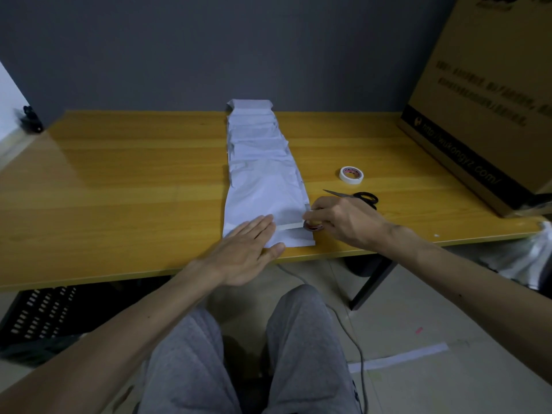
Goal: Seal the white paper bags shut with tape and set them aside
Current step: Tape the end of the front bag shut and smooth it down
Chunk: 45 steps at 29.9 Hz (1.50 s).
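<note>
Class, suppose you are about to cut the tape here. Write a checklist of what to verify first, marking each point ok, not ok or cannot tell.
1. Nearest white paper bag held flat: ok, the left hand presses on it with straight fingers.
2. Pale tape strip lies across the bag: ok, it runs to the right edge.
3. Small tape roll under control: ok, the right hand pinches it.
4. Black-handled scissors within reach: ok, just behind the right hand on the yellow wooden table.
5. Strip stuck down fully: cannot tell.
</note>
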Tool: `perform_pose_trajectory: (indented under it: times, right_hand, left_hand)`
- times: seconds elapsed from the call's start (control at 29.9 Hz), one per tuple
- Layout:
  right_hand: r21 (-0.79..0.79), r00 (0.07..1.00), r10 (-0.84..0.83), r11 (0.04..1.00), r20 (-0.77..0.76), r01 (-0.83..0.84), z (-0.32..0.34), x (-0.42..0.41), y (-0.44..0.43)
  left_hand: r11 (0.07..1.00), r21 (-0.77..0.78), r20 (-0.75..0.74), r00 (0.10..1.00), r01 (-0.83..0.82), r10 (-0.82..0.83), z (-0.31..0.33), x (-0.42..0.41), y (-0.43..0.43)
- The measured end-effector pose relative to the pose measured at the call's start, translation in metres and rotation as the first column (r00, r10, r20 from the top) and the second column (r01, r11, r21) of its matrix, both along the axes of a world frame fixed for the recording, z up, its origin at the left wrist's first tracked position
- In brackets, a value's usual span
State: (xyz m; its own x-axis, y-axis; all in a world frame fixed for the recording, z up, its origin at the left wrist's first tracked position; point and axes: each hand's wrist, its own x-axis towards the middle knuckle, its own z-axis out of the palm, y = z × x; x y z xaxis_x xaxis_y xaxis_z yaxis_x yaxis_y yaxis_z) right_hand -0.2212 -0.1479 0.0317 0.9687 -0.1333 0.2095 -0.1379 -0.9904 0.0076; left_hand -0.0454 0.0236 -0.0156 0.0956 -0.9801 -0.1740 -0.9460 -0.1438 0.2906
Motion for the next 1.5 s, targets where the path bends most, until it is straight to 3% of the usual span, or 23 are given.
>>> perform_pose_trajectory:
  times: [0.23,0.43,0.57,0.87,1.17,1.5]
  right_hand:
    - [-0.074,0.997,-0.004,0.997,-0.081,-0.002,0.005,0.005,-0.001]
    - [-0.090,0.994,0.007,0.996,-0.111,-0.017,0.003,0.004,0.004]
    - [-0.085,0.993,0.007,0.996,-0.120,-0.017,0.000,0.005,0.004]
    - [-0.017,0.993,-0.090,0.996,-0.080,0.089,-0.004,0.009,0.009]
    - [0.060,0.998,-0.018,0.998,-0.052,0.021,-0.005,0.008,0.006]
    - [0.224,0.990,-0.091,0.972,0.107,0.065,-0.014,0.009,0.009]
  left_hand:
    - [0.998,-0.064,-0.012,1.000,-0.009,0.008,0.003,0.000,-0.001]
    - [0.951,-0.299,0.052,0.993,-0.081,0.101,-0.009,-0.005,-0.005]
    - [0.923,-0.362,0.034,0.987,-0.134,0.157,-0.013,-0.010,-0.008]
    - [0.913,-0.362,0.034,0.976,-0.187,0.213,-0.002,-0.017,-0.011]
    - [0.949,-0.310,0.055,0.998,0.050,-0.035,-0.007,-0.018,-0.022]
    - [0.971,-0.223,0.108,0.992,0.084,-0.061,-0.011,-0.016,-0.020]
